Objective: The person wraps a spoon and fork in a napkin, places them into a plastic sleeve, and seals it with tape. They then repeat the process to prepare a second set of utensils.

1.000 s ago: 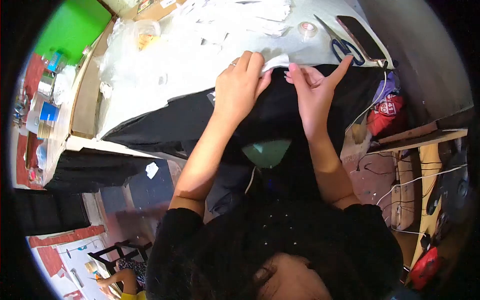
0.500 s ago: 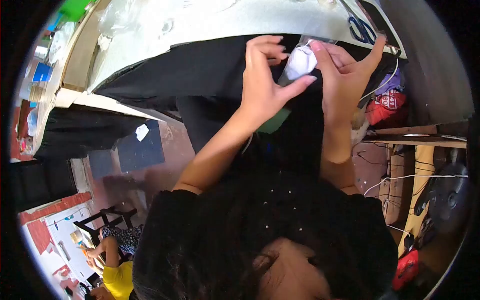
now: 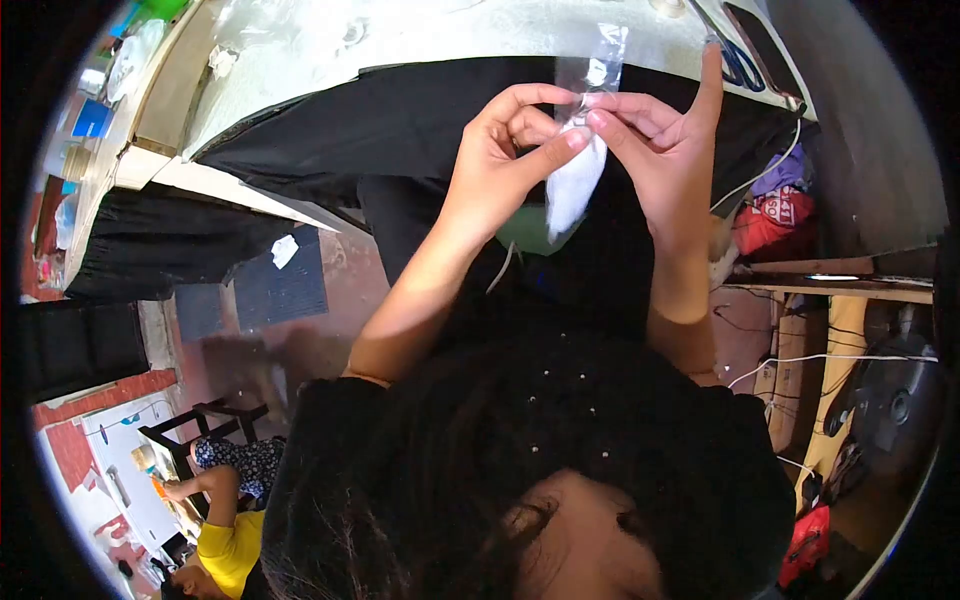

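Observation:
A clear plastic bag [image 3: 602, 62] with soft-looking white contents [image 3: 573, 190] hangs between my hands in front of the table edge. My left hand [image 3: 510, 150] pinches the bag at its gathered neck, thumb against the bent index finger. From the other side, my right hand [image 3: 665, 155] grips the same neck between thumb and fingers, one finger sticking up. Above the pinch the bag's upper part stands up clear and shiny; the white-filled part dangles below.
The white tabletop [image 3: 440, 40] carries dark-handled scissors [image 3: 740, 65] and a phone-like dark slab [image 3: 757, 38] at the right. Black cloth [image 3: 330, 130] drapes its front. A white cable [image 3: 775, 165] hangs at the right. A person in a yellow top [image 3: 230, 550] sits at lower left.
The bag has turned so its white part now hangs below my fingers and its clear end points up. My left hand has closed from loosely curved fingers to a pinch on the neck.

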A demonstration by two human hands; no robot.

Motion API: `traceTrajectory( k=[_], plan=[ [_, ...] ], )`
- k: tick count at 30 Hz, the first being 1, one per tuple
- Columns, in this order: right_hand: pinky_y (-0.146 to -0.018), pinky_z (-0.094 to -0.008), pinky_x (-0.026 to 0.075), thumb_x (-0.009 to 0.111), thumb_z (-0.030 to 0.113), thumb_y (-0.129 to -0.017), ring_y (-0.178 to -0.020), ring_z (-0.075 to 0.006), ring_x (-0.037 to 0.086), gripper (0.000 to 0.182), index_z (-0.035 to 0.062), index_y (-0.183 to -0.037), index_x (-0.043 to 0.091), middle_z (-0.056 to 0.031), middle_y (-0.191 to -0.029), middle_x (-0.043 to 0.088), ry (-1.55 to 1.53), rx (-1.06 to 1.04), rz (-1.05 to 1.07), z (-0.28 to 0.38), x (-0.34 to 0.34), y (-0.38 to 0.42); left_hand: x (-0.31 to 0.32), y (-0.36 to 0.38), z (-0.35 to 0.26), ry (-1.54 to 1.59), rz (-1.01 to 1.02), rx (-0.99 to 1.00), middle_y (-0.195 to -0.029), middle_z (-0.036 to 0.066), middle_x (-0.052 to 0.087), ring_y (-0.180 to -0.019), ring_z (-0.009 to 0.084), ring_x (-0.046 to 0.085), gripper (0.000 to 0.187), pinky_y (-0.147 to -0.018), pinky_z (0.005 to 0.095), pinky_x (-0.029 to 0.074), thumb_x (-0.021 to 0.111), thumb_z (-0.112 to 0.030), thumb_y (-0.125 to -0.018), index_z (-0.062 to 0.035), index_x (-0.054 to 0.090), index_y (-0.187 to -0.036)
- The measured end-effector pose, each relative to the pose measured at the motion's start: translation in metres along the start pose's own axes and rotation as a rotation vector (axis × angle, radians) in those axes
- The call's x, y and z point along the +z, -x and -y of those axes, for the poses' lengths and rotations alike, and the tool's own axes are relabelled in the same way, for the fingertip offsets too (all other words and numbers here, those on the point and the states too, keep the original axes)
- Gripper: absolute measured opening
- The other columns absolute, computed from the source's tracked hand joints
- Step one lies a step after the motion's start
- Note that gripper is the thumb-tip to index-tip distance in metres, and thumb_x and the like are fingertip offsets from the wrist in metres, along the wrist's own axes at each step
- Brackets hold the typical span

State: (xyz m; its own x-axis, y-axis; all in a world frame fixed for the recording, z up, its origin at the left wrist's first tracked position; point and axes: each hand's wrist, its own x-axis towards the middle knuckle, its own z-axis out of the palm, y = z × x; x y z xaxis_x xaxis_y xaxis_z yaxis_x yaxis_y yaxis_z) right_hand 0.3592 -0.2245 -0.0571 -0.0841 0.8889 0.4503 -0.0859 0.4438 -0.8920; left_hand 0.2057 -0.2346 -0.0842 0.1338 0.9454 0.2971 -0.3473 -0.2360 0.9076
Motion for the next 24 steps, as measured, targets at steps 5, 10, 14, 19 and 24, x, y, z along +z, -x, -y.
traceTrajectory(
  k=[5, 10, 14, 19, 24],
  plan=[
    [-0.077, -0.029, 0.052, 0.064, -0.006, -0.078, -0.085, -0.0201, 0.064, 0.101, 0.0045, -0.139, -0.016, -0.0192, -0.09, 0.064, 0.005, -0.002, 0.008, -0.003, 0.0, 0.001, -0.001, 0.002, -0.006, 0.022, -0.047, -0.147, -0.083, 0.001, 0.063, -0.073, 0.0019, 0.057, 0.011, -0.057, 0.0158, 0.045, 0.062, -0.011, -0.087, -0.0048, 0.057, -0.094],
    [-0.079, -0.0314, 0.052, 0.063, -0.01, -0.077, -0.084, -0.0216, 0.064, 0.096, 0.0061, -0.143, -0.005, -0.0201, -0.09, 0.063, -0.03, 0.021, -0.018, -0.003, 0.0, 0.006, 0.0, 0.003, -0.005, -0.049, -0.071, -0.081, -0.077, -0.003, 0.058, -0.07, 0.0004, 0.054, 0.009, -0.053, 0.0143, 0.04, 0.059, -0.008, -0.088, -0.0051, 0.056, -0.095],
    [-0.078, -0.0314, 0.052, 0.062, -0.011, -0.077, -0.083, -0.0215, 0.064, 0.094, 0.0057, -0.143, -0.002, -0.0196, -0.088, 0.063, -0.012, 0.0, -0.012, -0.003, -0.003, 0.008, 0.001, 0.003, -0.007, -0.204, -0.019, 0.083, -0.074, -0.004, 0.056, -0.067, 0.0002, 0.052, 0.012, -0.054, 0.0139, 0.038, 0.057, -0.002, -0.087, -0.0034, 0.056, -0.099],
    [-0.075, -0.0312, 0.053, 0.058, -0.013, -0.077, -0.082, -0.0221, 0.065, 0.096, 0.0061, -0.141, -0.012, -0.0187, -0.087, 0.063, -0.014, -0.054, 0.037, 0.003, -0.005, 0.007, 0.0, 0.0, -0.015, -0.178, 0.031, 0.183, -0.079, -0.001, 0.059, -0.07, 0.0014, 0.054, 0.01, -0.06, 0.015, 0.04, 0.054, 0.004, -0.085, -0.0005, 0.061, -0.091],
    [-0.073, -0.0305, 0.053, 0.056, -0.015, -0.076, -0.08, -0.0218, 0.064, 0.096, 0.0069, -0.141, -0.011, -0.0182, -0.086, 0.063, -0.026, -0.107, 0.028, 0.005, -0.007, 0.007, 0.002, 0.002, -0.02, -0.177, 0.036, 0.171, -0.086, 0.003, 0.059, -0.079, 0.0074, 0.054, 0.008, -0.071, 0.0192, 0.041, 0.054, 0.006, -0.084, -0.0004, 0.059, -0.086]
  ],
)
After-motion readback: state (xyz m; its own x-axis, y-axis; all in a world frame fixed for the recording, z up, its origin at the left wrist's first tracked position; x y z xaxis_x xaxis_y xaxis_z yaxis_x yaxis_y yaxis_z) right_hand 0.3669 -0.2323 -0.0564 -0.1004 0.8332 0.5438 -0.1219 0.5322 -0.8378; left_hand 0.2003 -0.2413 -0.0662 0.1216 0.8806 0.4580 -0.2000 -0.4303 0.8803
